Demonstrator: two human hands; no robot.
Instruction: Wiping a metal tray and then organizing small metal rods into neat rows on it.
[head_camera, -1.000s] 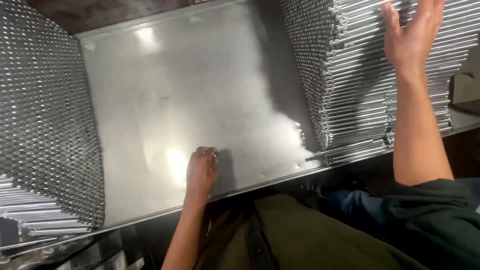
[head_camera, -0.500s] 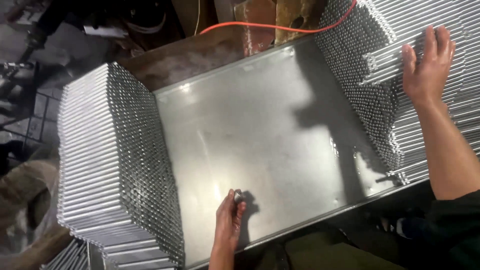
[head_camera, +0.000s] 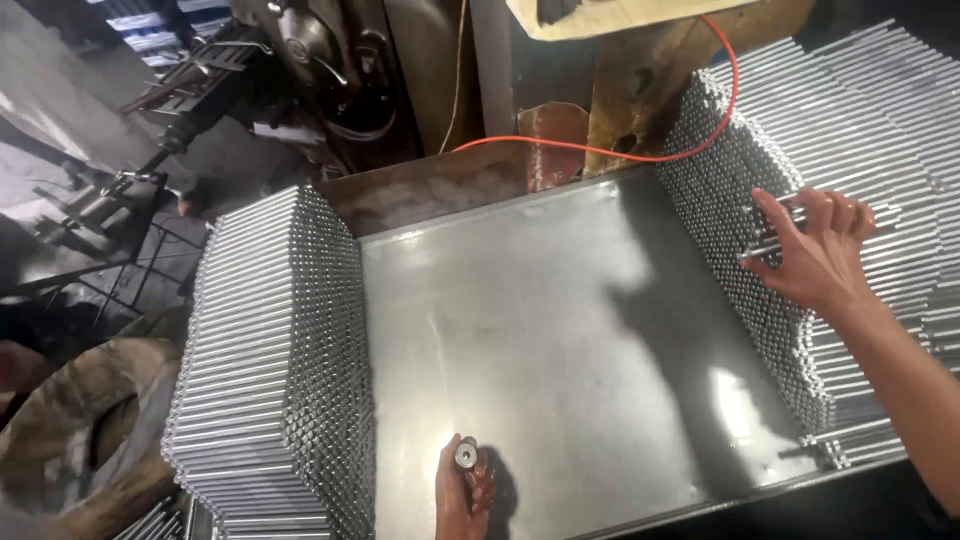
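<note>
**Right hand now gripping rods on the right stack**

While the left hand (head_camera: 462, 492) stays clenched around a short metal piece (head_camera: 466, 455) at the near edge of the steel tray (head_camera: 560, 350), the head view has swung up and to the left since the 2 earlier pictures, so the left stack of rods (head_camera: 270, 360) and the dark machinery (head_camera: 320, 60) behind it are fully in sight. The right hand (head_camera: 815, 250), flat and spread on the right stack of rods (head_camera: 850, 150) a second ago, now curls its fingers over a few rods lying on top, apparently picking them out.

The tray's floor between the 2 grips is bare sheet metal; only the short piece stands on it, end up, inside the left fist. An orange cable (head_camera: 640, 150) runs beyond the right hand.
</note>
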